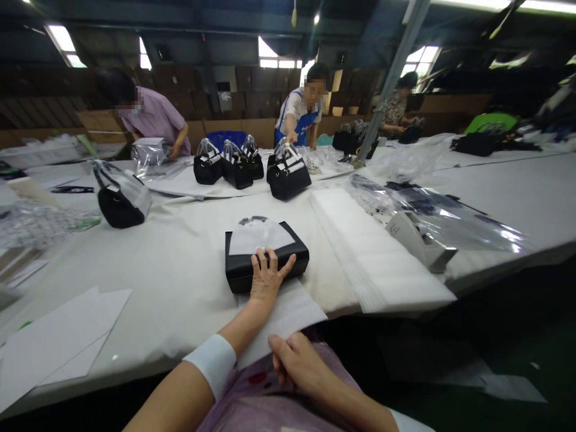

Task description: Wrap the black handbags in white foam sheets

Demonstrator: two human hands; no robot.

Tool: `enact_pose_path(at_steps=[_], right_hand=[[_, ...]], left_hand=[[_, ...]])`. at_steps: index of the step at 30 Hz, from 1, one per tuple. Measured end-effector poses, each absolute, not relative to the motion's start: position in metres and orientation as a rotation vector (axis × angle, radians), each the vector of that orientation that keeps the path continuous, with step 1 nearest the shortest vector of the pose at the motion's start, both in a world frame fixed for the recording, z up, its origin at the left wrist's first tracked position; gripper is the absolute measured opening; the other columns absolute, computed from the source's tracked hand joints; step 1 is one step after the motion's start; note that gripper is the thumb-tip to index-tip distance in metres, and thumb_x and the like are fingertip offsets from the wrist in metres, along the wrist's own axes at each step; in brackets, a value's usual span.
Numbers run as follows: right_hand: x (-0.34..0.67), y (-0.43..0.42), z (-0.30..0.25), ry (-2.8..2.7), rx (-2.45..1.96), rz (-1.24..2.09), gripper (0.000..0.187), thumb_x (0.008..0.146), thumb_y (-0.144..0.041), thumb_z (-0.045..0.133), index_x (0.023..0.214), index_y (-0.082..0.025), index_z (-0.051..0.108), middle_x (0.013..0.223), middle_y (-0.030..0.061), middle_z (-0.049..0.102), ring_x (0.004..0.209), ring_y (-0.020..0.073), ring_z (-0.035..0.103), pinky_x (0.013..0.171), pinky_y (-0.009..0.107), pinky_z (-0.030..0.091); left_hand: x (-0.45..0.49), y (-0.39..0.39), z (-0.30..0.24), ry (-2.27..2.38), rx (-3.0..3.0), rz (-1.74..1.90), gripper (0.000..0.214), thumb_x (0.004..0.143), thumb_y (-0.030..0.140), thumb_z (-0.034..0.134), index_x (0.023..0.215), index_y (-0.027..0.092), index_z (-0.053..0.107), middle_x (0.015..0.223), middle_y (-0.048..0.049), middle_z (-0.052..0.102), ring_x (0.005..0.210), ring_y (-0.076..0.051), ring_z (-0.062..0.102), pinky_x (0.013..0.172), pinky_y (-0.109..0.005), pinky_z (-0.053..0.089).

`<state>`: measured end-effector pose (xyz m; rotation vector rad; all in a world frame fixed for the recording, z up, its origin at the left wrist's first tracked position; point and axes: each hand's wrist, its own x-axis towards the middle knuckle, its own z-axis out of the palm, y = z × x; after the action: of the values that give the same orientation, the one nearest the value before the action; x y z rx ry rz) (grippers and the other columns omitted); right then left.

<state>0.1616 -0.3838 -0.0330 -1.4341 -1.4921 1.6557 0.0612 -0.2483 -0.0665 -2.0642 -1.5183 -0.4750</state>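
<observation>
A black handbag [234,270] lies on its side on the white-covered table in front of me, with a white foam sheet [262,239] across its upper face and its handle pointing away. My left hand [266,277] rests on the bag's near side with the fingers spread. Another thin white foam sheet [294,309] sticks out from under the bag over the table's front edge. At the near edge of that sheet, close to my body, my right hand [297,363] is closed in a pinch on it.
A foam sheet stack [382,258] lies right of the bag, beside a grey tape dispenser [418,240] and clear plastic bags [459,216]. White paper sheets [63,336] lie at left. Several wrapped black handbags [238,171] stand farther back; one co-worker [301,114] reaches to another.
</observation>
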Motion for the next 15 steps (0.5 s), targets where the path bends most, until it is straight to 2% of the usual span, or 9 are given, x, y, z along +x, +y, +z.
enact_pose_path(at_steps=[2,4,6,8,9,11,15], right_hand=[[0.175,-0.374,-0.014,-1.744,-1.364,1.569,0.059,0.087,-0.058,0.046,0.043,-0.02,0.052,0.037,-0.0011,0.048,0.033,0.0103,0.041,0.039,0.023,0.031],[0.19,-0.349,0.011,-1.895,-1.302,1.306,0.06,0.09,-0.056,0.044,0.043,-0.019,0.054,0.04,0.0003,0.052,0.037,0.0113,0.048,0.042,0.024,0.036],[0.2,-0.308,0.033,-1.944,-1.211,0.946,0.052,0.094,-0.048,0.04,0.06,-0.018,0.065,0.058,0.0034,0.065,0.055,0.0148,0.061,0.056,0.025,0.047],[0.202,-0.258,0.043,-2.026,-1.062,0.658,0.038,0.095,-0.04,0.04,0.093,-0.018,0.071,0.095,0.0075,0.073,0.089,0.0189,0.067,0.081,0.03,0.051],[0.2,-0.233,0.042,-2.09,-1.001,0.562,0.035,0.095,-0.036,0.041,0.109,-0.018,0.068,0.113,0.0092,0.069,0.106,0.0201,0.063,0.093,0.033,0.048],[0.192,-0.191,0.033,-2.26,-0.961,0.432,0.038,0.094,-0.031,0.042,0.126,-0.018,0.059,0.133,0.0107,0.058,0.126,0.0217,0.051,0.107,0.041,0.038],[0.182,-0.149,0.007,-2.584,-1.081,0.317,0.041,0.095,-0.028,0.039,0.133,-0.021,0.054,0.143,0.0092,0.048,0.136,0.0251,0.039,0.111,0.052,0.029]], left_hand=[[0.061,-0.249,-0.067,-1.496,-2.03,-0.475,0.084,0.089,0.004,0.044,0.146,0.043,-0.004,0.139,-0.0173,0.043,0.125,-0.032,0.049,0.097,-0.061,0.041],[0.061,-0.249,-0.068,-1.474,-1.996,-0.474,0.082,0.089,0.007,0.046,0.147,0.042,-0.001,0.137,-0.0177,0.045,0.124,-0.033,0.05,0.096,-0.06,0.042],[0.063,-0.249,-0.068,-1.457,-1.966,-0.49,0.078,0.09,0.012,0.049,0.147,0.039,0.004,0.134,-0.0188,0.047,0.122,-0.035,0.051,0.095,-0.059,0.043],[0.065,-0.249,-0.068,-1.439,-1.925,-0.517,0.074,0.09,0.015,0.05,0.147,0.037,0.008,0.131,-0.0188,0.05,0.12,-0.035,0.053,0.094,-0.057,0.044],[0.065,-0.249,-0.068,-1.429,-1.907,-0.532,0.073,0.09,0.017,0.051,0.147,0.037,0.011,0.129,-0.0183,0.051,0.119,-0.035,0.054,0.093,-0.056,0.045],[0.065,-0.249,-0.067,-1.404,-1.885,-0.566,0.067,0.09,0.019,0.052,0.145,0.038,0.02,0.126,-0.0169,0.054,0.117,-0.034,0.055,0.092,-0.054,0.046],[0.052,-0.251,-0.051,-1.404,-1.995,-0.604,0.046,0.086,0.023,0.059,0.129,0.035,0.046,0.123,-0.0152,0.056,0.115,-0.031,0.056,0.093,-0.045,0.046]])
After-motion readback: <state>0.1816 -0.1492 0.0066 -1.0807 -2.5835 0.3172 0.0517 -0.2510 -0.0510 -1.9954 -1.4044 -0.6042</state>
